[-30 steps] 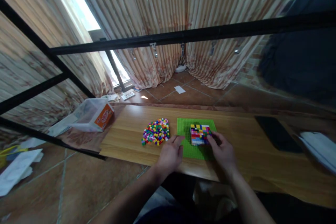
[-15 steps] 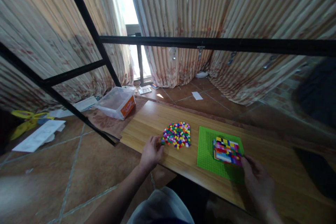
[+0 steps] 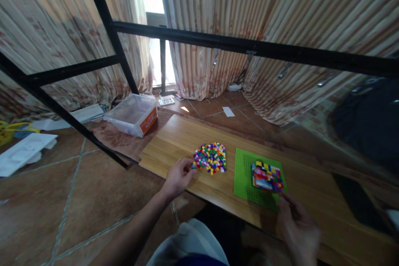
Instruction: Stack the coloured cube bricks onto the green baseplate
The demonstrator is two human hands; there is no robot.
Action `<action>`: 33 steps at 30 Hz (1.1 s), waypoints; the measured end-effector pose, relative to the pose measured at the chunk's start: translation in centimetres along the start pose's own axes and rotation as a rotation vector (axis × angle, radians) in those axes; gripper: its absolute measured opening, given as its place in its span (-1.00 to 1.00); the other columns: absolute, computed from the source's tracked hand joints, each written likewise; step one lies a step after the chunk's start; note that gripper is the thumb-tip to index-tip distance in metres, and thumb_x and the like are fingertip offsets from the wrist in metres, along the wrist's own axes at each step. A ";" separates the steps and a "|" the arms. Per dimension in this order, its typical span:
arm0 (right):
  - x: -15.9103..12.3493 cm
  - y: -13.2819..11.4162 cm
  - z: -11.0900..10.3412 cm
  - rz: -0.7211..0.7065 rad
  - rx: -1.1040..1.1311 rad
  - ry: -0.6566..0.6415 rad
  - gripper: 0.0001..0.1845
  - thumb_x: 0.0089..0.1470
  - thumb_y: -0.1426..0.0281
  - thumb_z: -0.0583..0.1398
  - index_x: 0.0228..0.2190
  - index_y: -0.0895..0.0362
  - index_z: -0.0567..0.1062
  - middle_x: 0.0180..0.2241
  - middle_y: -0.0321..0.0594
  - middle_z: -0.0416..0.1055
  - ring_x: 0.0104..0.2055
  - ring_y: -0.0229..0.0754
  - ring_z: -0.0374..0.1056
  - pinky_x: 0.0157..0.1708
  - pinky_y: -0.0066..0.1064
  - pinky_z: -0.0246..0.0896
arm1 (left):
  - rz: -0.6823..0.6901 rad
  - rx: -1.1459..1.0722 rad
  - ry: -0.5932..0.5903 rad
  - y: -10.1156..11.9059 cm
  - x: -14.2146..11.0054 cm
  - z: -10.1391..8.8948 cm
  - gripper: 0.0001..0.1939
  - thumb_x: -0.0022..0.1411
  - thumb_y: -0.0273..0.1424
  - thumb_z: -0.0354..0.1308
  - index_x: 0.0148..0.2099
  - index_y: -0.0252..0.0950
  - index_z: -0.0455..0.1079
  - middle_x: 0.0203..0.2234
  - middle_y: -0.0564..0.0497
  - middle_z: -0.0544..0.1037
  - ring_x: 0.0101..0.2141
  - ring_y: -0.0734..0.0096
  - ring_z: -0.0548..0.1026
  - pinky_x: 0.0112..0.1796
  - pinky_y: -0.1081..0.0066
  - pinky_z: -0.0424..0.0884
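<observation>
On the wooden table, a loose pile of tiny colourful building bricks (image 3: pixel 210 157) lies left of a green baseplate (image 3: pixel 241 174). My left hand (image 3: pixel 178 178) is at the pile's left edge, thumb and fingertips curled together on small green and blue bricks there. A blocky model of many-coloured bricks (image 3: pixel 267 176) stands on the baseplate. Close by its lower right corner is my right hand (image 3: pixel 297 224), thumb and forefinger drawn together. It is slightly blurred, and whatever is between its fingertips does not show clearly.
A dark flat object (image 3: pixel 358 201) lies on the table's right part. Beyond the left end, a clear plastic box (image 3: pixel 132 116) with an orange label sits on a mat. A black metal frame (image 3: pixel 199 38) crosses in front of the curtains (image 3: pixel 215 0). White packaging (image 3: pixel 25 156) lies on the floor.
My right hand has drawn back slightly towards me from the model's corner. My left hand stays at the pile's edge. The camera view has shifted and tilted a little.
</observation>
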State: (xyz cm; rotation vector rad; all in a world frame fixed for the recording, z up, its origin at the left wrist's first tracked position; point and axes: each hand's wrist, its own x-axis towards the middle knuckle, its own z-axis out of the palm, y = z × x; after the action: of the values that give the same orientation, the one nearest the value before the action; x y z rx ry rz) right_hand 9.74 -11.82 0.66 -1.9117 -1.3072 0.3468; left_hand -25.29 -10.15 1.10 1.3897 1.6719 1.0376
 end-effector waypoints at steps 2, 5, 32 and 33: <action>-2.1 -2.5 1.0 -0.015 0.156 -0.075 -0.67 0.01 -0.05 0.16 -0.29 -0.17 0.56 -0.19 -0.16 0.58 -0.09 0.15 0.50 -0.12 -0.05 0.44 | -0.108 -0.353 -0.064 0.4 -0.7 0.2 -0.66 0.14 -0.23 0.23 -0.09 -0.32 0.43 -0.30 -0.03 0.49 -0.32 0.40 0.43 -0.21 0.38 0.38; -4.9 -7.0 3.0 -0.158 0.305 -0.334 -0.68 0.09 0.06 0.18 -0.22 -0.07 0.58 -0.13 -0.16 0.55 -0.09 0.05 0.49 -0.08 -0.09 0.43 | -0.334 -0.815 -0.240 1.8 -2.4 0.9 -0.61 0.10 -0.17 0.31 -0.13 -0.34 0.45 -0.34 -0.02 0.48 -0.39 0.51 0.40 -0.29 0.47 0.36; -7.9 -11.7 6.6 -0.003 0.651 -0.640 -0.78 0.09 0.20 0.27 -0.31 0.09 0.56 -0.39 -0.28 0.51 -0.33 -0.20 0.41 -0.28 -0.40 0.30 | -0.133 -0.575 -0.295 3.6 -4.3 2.8 -0.80 0.10 -0.29 0.23 -0.36 -0.36 0.47 -0.51 0.03 0.49 -0.44 0.46 0.40 -0.32 0.44 0.33; -8.0 -11.7 6.7 0.019 0.676 -0.652 -0.79 0.09 0.21 0.26 -0.34 0.09 0.56 -0.40 -0.29 0.51 -0.33 -0.21 0.41 -0.28 -0.40 0.30 | -0.116 -0.545 -0.283 3.5 -4.4 2.9 -0.81 0.11 -0.30 0.21 -0.39 -0.35 0.45 -0.52 0.05 0.46 -0.44 0.47 0.39 -0.32 0.45 0.32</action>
State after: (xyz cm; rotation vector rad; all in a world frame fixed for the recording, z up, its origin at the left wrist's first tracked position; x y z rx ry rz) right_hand -5.60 -13.88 3.18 -1.2621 -1.3211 1.3200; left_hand -20.53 -13.77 3.21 1.0102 1.1361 1.0693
